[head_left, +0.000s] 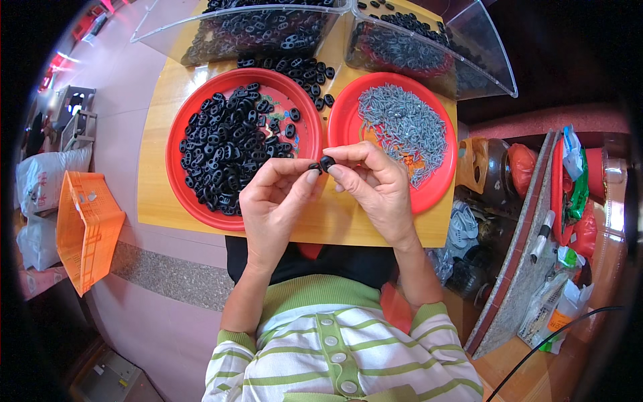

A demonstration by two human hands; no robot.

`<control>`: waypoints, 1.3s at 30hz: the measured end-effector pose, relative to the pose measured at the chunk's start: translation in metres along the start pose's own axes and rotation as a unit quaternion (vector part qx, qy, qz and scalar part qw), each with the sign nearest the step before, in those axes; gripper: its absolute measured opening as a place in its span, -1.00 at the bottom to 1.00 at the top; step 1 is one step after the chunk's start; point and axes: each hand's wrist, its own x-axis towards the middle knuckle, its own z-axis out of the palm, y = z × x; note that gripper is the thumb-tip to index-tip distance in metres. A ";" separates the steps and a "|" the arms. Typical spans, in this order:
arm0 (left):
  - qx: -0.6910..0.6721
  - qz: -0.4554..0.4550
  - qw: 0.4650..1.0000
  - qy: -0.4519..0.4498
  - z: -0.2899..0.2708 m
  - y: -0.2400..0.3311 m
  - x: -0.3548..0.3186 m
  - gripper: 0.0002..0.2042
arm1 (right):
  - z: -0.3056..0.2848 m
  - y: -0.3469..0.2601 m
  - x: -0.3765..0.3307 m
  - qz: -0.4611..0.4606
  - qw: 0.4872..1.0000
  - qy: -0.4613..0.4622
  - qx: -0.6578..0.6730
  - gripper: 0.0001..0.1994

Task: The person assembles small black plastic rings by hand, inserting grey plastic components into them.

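Between my two hands, above the front edge of the table, are small black plastic parts. My left hand point(276, 197) pinches one small black piece point(313, 166) between thumb and forefinger. In the thumb and forefinger of my right hand point(376, 191) is another black piece point(327, 163), close against the first. Whether the two are joined I cannot tell. A round red tray point(175, 171) on the left holds a heap of black oval two-holed plastic pieces point(224, 144). On the right, a second red tray point(338, 110) holds a pile of small grey screw-like pins point(405, 120).
Two clear plastic bins point(268, 30) point(469, 67) of black pieces stand at the back of the yellow wooden table point(153, 147). Loose black pieces point(315, 77) lie between bins and trays. An orange crate point(87, 228) sits on the floor at left; cluttered shelving point(516, 248) is at right.
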 end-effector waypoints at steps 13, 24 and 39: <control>-0.160 -0.098 0.982 -0.033 -0.007 -0.007 0.003 -0.88 | 0.004 -0.001 -0.001 -0.011 1.000 0.015 0.003 -0.83; -0.228 -0.118 0.967 -0.006 -0.001 -0.015 0.003 -0.92 | 0.011 0.001 0.002 -0.113 0.987 0.013 -0.116 -0.71; -0.227 -0.086 0.970 -0.015 0.006 -0.013 0.002 -0.88 | 0.003 -0.006 0.000 -0.092 0.990 0.022 -0.109 -0.68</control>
